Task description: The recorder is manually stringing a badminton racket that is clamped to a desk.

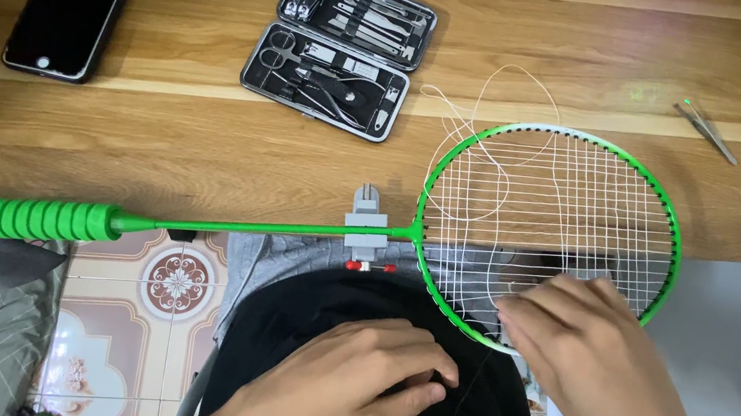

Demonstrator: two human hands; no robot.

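Resting across the wooden table (151, 129) edge, the green badminton racket (549, 234) overhangs the lap — head within reach. The right hand (602, 366) lies fingers-down on its partly strung white strings (543, 208); whether it pinches one, I cannot tell. The left hand (351, 377) pinches thin string against black fabric.

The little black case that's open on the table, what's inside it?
The open case holds small metal grooming tools strapped in rows across both halves: little scissors, clippers and thin picks. Anything under the tools or beneath the case is hidden. It lies on the wooden table.
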